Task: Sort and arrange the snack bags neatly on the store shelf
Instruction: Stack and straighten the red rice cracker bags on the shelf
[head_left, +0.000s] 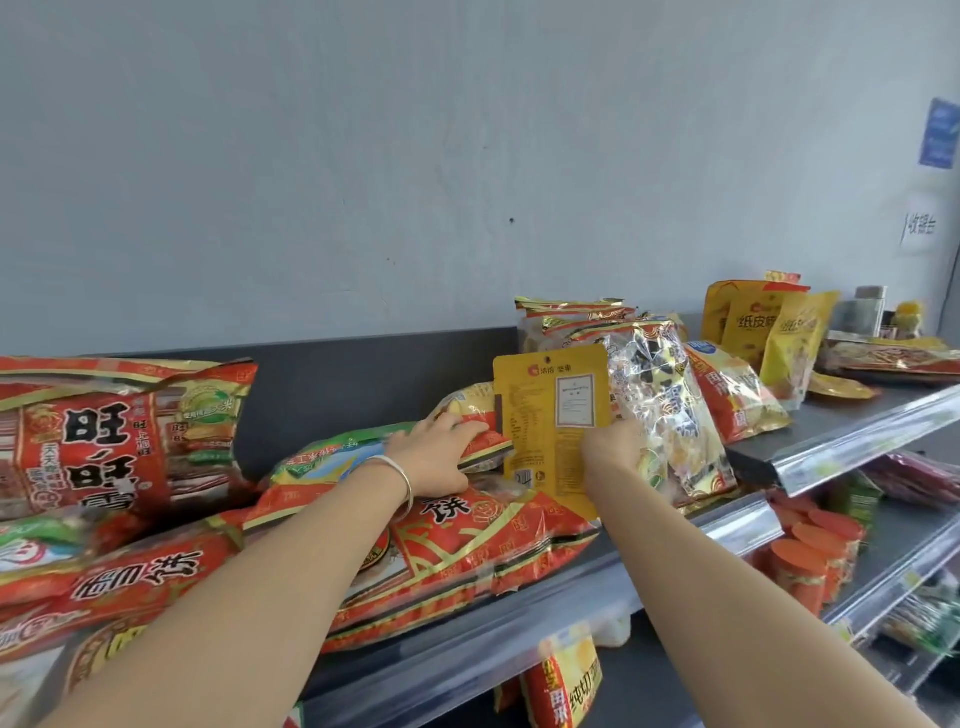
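Note:
My right hand (613, 451) grips a flat yellow pouch (551, 415) and holds it upright, its printed back toward me, over the top shelf (582, 582). My left hand (439, 454), a silver bangle on its wrist, presses on a red and yellow snack bag (480, 418) lying on a pile of red rice-cracker bags (467, 551). A shiny clear bag with gold print (670, 415) leans just right of the pouch. A large red bag (104, 436) stands at the far left.
More yellow pouches (753, 322) stand at the back right of the neighbouring shelf section (852, 431). A grey wall rises behind the shelf. Lower shelves hold red-lidded tubs (810, 551) and other packets (566, 680).

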